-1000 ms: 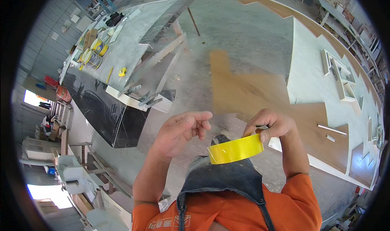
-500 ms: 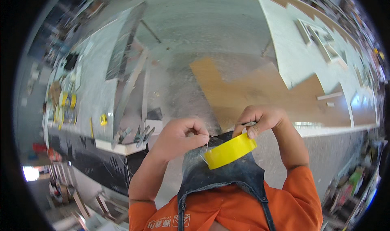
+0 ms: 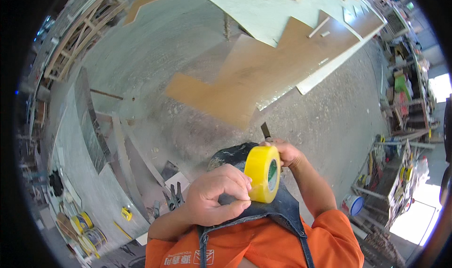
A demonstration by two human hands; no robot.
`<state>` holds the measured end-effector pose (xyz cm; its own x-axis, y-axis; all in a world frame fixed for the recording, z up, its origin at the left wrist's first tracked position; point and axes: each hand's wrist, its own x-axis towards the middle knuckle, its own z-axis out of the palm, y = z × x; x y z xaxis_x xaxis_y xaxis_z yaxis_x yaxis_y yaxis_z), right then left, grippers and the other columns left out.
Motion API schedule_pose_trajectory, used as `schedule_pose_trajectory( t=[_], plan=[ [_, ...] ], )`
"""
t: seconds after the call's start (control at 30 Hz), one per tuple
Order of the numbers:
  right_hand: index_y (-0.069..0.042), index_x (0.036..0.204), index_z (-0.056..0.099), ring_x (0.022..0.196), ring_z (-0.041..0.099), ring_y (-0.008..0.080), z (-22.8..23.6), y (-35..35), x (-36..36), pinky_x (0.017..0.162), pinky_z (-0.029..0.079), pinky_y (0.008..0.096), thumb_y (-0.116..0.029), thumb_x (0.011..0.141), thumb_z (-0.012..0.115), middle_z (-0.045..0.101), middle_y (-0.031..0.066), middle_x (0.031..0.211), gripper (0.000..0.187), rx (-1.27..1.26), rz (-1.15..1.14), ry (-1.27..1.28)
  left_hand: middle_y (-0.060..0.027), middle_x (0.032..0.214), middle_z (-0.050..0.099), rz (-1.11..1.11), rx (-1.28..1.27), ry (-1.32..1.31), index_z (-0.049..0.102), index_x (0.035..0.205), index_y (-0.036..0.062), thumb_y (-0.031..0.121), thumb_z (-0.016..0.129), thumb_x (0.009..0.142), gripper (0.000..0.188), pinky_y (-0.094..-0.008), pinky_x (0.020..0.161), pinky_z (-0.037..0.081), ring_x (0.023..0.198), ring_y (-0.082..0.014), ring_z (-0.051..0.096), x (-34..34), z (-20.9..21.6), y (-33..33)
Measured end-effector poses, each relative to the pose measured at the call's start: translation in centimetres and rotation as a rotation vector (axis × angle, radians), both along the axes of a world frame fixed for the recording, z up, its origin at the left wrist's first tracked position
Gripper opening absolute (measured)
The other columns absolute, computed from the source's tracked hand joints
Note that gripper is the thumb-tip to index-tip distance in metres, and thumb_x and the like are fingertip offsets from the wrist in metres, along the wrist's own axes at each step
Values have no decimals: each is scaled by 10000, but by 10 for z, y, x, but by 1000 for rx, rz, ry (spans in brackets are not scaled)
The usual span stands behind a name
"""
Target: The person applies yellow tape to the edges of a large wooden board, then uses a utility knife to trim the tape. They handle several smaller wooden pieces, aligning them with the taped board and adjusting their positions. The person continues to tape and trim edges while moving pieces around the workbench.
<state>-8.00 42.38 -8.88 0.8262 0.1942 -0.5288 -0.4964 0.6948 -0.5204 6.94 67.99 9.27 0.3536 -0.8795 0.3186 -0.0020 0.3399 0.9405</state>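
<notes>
A roll of yellow packing tape (image 3: 254, 174) with a green inner core is held up in front of my dark apron (image 3: 263, 214). My right hand (image 3: 286, 153) grips the roll from its far right side. Out of that same hand sticks a flat, dark-bladed knife or scraper (image 3: 266, 130), pointing away from me; its handle is hidden. My left hand (image 3: 217, 192) is at the roll's left edge, thumb and forefinger pinched together on what looks like the tape's loose end. The strip between those fingertips is too thin to make out well.
Brown board sheets (image 3: 263, 75) under clear film lie ahead, beside a large white panel (image 3: 249, 13). At the left stands a worktable (image 3: 80, 174) with a yellow tape measure (image 3: 126, 214), cans (image 3: 82, 222) and spring clamps (image 3: 174, 196). A cluttered rack (image 3: 376, 192) lines the right.
My view has swung to the right. The roll has turned so its core faces right, and my left fingers now meet its edge. The blade in my right hand now points forward.
</notes>
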Motion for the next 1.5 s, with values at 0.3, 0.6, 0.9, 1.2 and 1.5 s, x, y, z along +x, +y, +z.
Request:
schedule_pose_trajectory(
  t=[0.3, 0.6, 0.9, 1.2, 1.5],
  plan=[
    [-32, 798, 566, 679, 580, 182, 63, 61, -14, 636, 469, 307, -178, 918, 725, 663, 80, 796, 247, -1224, -614, -118, -116, 930, 694, 62, 142, -42, 671, 895, 31, -55, 739, 803, 143, -324, 789, 532, 878, -224, 679, -14, 18, -26],
    [-90, 775, 398, 890, 654, 233, 90, 29, 11, 900, 527, 396, -286, 701, 952, 618, 81, 808, 593, -669, -17, -601, -113, 899, 686, 531, 315, 146, 647, 926, 3, -84, 669, 840, 124, -314, 778, 530, 854, -184, 664, -10, -3, -17],
    [-78, 770, 493, 737, 530, 116, 82, -10, -3, 649, 442, 294, -127, 681, 915, 564, 23, 763, 434, -1047, 292, 79, -49, 795, 599, 1003, 292, 811, 620, 927, 2, 51, 662, 896, 72, -328, 645, 531, 687, -159, 590, 144, -115, 7],
    [-82, 780, 494, 722, 519, 91, 70, -10, -32, 634, 446, 275, -58, 708, 855, 572, 15, 756, 368, -1024, 63, 447, -12, 845, 642, 1037, 355, 984, 647, 970, 75, 101, 703, 917, 82, -327, 664, 533, 728, -133, 622, 230, -217, 5],
    [-75, 764, 498, 713, 517, 97, 67, -11, -30, 638, 455, 278, -86, 708, 875, 579, 18, 755, 382, -1141, 130, 493, 6, 876, 660, 979, 344, 1059, 626, 991, 111, 127, 725, 933, 117, -323, 700, 550, 763, -127, 641, 233, -240, 5]
  ],
)
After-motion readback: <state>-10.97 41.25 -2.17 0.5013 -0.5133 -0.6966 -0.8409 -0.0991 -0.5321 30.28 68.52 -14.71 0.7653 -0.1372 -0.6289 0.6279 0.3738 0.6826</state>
